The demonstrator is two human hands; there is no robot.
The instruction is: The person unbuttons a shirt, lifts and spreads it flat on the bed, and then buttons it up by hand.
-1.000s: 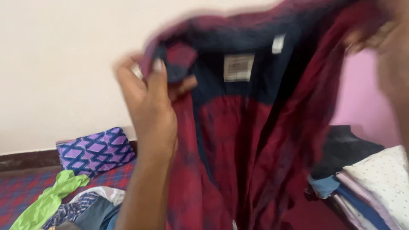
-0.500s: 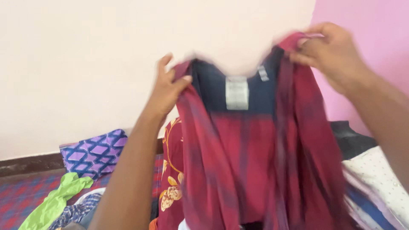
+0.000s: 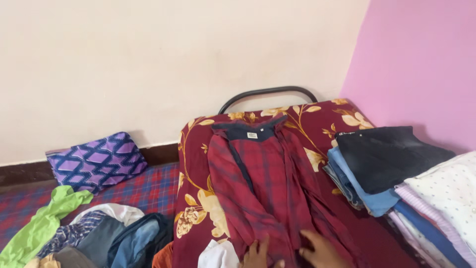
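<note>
A cream plaster wall (image 3: 148,59) fills the upper left and centre of the frame, and a pink painted wall (image 3: 421,64) takes the upper right. Below them, across the middle, lies a maroon bedsheet printed with golden flowers (image 3: 198,198), with a curved black metal bed rail (image 3: 267,93) showing just above its far edge. Spread flat on that sheet, in the centre of the frame, is a dark red and navy checked shirt (image 3: 267,178), open side up, its navy collar toward the wall and its hem toward the bottom edge.

On the right stand stacks of folded clothes (image 3: 396,173), a black piece on top of blue ones, with white dotted fabric nearer the corner. In the lower left a loose heap of unfolded clothes (image 3: 94,238) sits on a red and blue checked mat (image 3: 148,191), a lime green garment (image 3: 44,223) trailing from it. Above the heap, against the wall, rests a purple and navy patterned pillow (image 3: 99,161).

At the bottom centre, the left hand (image 3: 258,255) and the right hand (image 3: 322,253) press flat on the shirt's lower part, fingers spread and open, gripping nothing. A small white cloth (image 3: 218,254) lies just left of the left hand.
</note>
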